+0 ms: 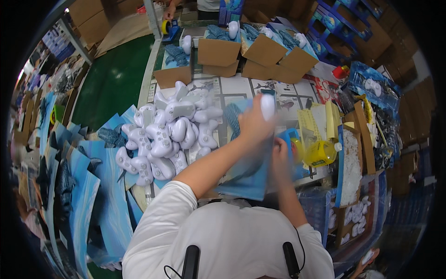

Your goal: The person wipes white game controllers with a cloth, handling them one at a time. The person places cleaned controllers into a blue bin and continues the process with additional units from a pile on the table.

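Observation:
A white game controller (267, 107) is in my left hand (254, 124), its fingers closed around it at the far right corner of a blue card (246, 183). The card stands partly tilted in front of me, with a dark blue toy sea creature (232, 118) on it. Motion blurs both. My right hand (281, 158) is beside the card's right edge, fingers curled; what they hold is lost in the blur. Next to it stands a blue tape dispenser (291, 136) with yellow tape. To the left lies a heap of white controllers (162, 139).
Brown open boxes (218, 51) with packed toys line the table's far side. Blue cards with toys (79, 181) stack at the left. A yellow bottle (320, 153) lies at the right, near a carton of controllers (357, 216). Another person's hand (171, 11) is at the far end.

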`<state>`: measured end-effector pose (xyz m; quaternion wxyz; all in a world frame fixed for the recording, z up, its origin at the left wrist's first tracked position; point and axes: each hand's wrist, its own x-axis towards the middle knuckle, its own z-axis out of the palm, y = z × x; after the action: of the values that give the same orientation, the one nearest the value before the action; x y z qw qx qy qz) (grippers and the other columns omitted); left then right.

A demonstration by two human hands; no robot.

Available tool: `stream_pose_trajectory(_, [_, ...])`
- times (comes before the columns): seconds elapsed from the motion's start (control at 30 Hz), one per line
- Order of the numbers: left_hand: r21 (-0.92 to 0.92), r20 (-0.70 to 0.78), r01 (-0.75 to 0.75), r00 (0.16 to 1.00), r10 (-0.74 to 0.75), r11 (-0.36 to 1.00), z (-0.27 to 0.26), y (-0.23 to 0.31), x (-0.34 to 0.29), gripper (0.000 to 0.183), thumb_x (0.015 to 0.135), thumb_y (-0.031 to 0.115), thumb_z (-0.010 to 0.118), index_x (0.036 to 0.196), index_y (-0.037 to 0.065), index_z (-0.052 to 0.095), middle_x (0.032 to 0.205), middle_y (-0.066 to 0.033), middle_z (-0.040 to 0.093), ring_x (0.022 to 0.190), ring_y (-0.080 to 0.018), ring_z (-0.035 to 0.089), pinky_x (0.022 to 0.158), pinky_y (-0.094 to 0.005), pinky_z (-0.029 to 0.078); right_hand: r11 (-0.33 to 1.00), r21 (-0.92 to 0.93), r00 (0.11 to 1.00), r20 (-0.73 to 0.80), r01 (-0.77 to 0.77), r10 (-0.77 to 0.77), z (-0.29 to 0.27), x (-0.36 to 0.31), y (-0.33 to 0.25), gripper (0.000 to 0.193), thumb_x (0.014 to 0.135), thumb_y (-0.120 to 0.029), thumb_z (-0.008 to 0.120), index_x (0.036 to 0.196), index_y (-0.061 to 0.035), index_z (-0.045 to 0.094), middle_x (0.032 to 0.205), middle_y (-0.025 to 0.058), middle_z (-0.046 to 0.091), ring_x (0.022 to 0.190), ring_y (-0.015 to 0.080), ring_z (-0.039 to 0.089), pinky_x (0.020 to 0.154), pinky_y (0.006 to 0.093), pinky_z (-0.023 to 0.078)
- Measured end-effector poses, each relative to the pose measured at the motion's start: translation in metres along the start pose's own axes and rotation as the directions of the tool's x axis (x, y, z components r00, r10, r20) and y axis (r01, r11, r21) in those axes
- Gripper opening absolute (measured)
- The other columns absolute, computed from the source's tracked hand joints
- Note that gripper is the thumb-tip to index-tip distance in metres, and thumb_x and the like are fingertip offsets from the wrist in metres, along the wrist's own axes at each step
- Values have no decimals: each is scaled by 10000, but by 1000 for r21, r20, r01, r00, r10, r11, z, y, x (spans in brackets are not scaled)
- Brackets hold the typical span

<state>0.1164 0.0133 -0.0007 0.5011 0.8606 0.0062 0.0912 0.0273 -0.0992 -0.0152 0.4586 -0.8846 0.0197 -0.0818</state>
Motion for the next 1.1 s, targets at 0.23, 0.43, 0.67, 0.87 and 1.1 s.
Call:
stream_pose_trajectory(0.23, [122,-27,-304,951,309,945,-75,99,39,740,726,451,602,1270,32,326,1092,-236,507,998,-346,499,834,-445,365,883,-461,997,-41,-82,71,-33,20,-47,328,840,-170,518,1096,29,471,927,257,569,846,402,550,722,445,430])
stream_pose_trajectory(0.43, [-332,27,-834,458,889,440,-145,122,-33,378,721,226,627,1062,77,561,990,-99,536,884,-267,498,763,-365,363,950,-116,920,-238,291,-311,-85,162,-11,223,818,-149,558,973,12,560,829,179,612,763,258,597,700,353,447])
stream_pose_trajectory(0.67, [-664,-114,-715,388,914,221,-176,134,-78,189,744,103,657,932,111,647,975,-62,629,933,-271,565,910,-405,345,967,-172,931,-282,189,-232,-168,440,-15,271,784,-189,568,988,-12,593,922,161,621,857,278,591,754,361,425])
stream_pose_trajectory(0.87, [-618,-168,-741,451,877,263,-136,139,-52,200,683,58,701,873,99,657,930,-19,640,911,-256,568,907,-401,333,946,192,958,-73,-261,279,-203,601,50,194,797,-156,557,953,-57,615,864,99,602,734,227,587,548,370,444])
stream_pose_trajectory(1.1, [-578,-92,-547,781,618,605,-121,170,-69,117,724,94,672,841,105,668,932,-29,644,924,-229,558,921,-399,318,952,216,962,212,-216,170,-184,638,104,180,758,-205,592,902,-101,618,720,35,590,575,168,558,463,302,428])
